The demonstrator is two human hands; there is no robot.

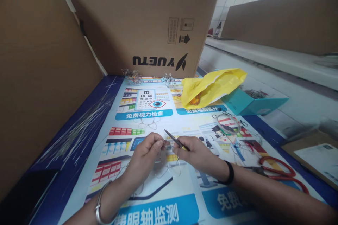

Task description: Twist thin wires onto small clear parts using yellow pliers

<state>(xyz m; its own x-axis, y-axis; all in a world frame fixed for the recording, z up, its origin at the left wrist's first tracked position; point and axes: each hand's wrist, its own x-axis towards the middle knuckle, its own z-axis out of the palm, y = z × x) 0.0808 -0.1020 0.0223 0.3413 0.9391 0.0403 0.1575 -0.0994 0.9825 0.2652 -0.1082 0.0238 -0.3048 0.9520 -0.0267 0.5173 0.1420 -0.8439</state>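
Observation:
My left hand (151,149), with a silver bangle at the wrist, is closed in a pinch on a thin wire piece. Loops of fine wire (169,174) hang below its fingers, over the printed sheet. My right hand (192,151), with a black band at the wrist, is wrapped round pointed pliers or tweezers (174,139), whose dark tip points up and left. The tool's jaws lie just beyond the left fingertips. Another flower-like wire shape (148,123) rests on the sheet above my hands.
Long thin wires (79,130) lie at left. A cardboard box (142,17) stands behind. To the right are a yellow bag (219,84), a teal box (253,104), a clear ring of tape (229,123) and red-handled scissors (283,170).

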